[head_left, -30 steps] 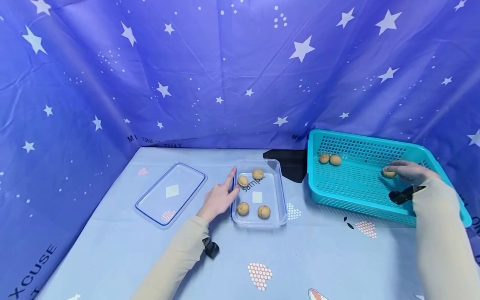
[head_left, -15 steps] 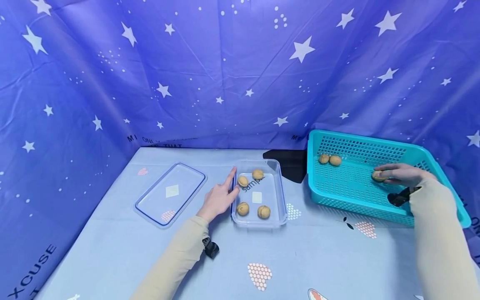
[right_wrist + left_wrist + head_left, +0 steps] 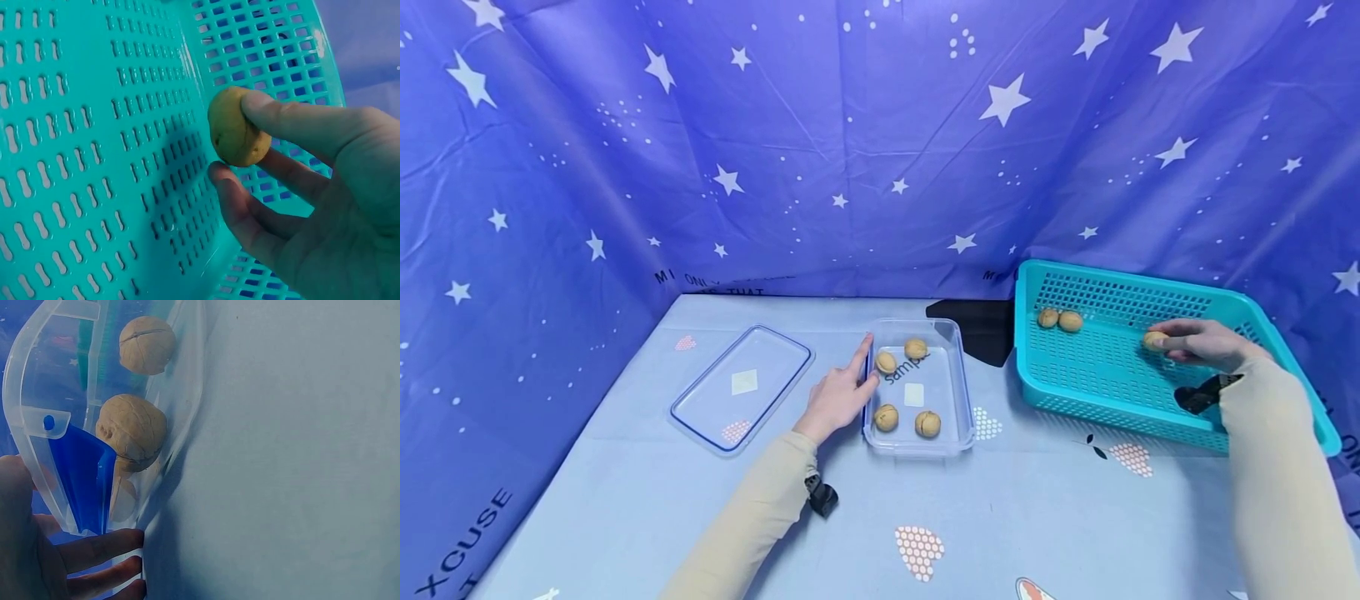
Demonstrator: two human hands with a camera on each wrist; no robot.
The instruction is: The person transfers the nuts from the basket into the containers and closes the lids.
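A walnut [image 3: 1155,340] is pinched between thumb and fingertips of the right hand [image 3: 1202,343], whose grip is clamped on it, above the floor of the teal basket [image 3: 1097,367]. Two more walnuts [image 3: 1060,319] are seen at the basket's 10 o'clock corner, well apart from the hand, and the perforated floor between them lies bare. The basket's raised rim stands between the held walnut and the clear container [image 3: 945,400], which sits toward 9 o'clock of the basket on the tabletop [image 3: 1000,508].

The left hand [image 3: 838,393] is laid against the container's left edge, fingers straight and grip apart, nothing being held. Four walnuts are counted inside the container. A clear lid [image 3: 741,387] lies flat at 9 o'clock of that hand, apart from it.

In the right wrist view the walnut [image 3: 234,127] is shown clear of the basket's mesh wall [image 3: 94,156], which the head view does not settle. In the left wrist view the fingers [image 3: 100,549] are seen touching the container's corner [image 3: 56,425], with two walnuts [image 3: 132,430] close to that wall.
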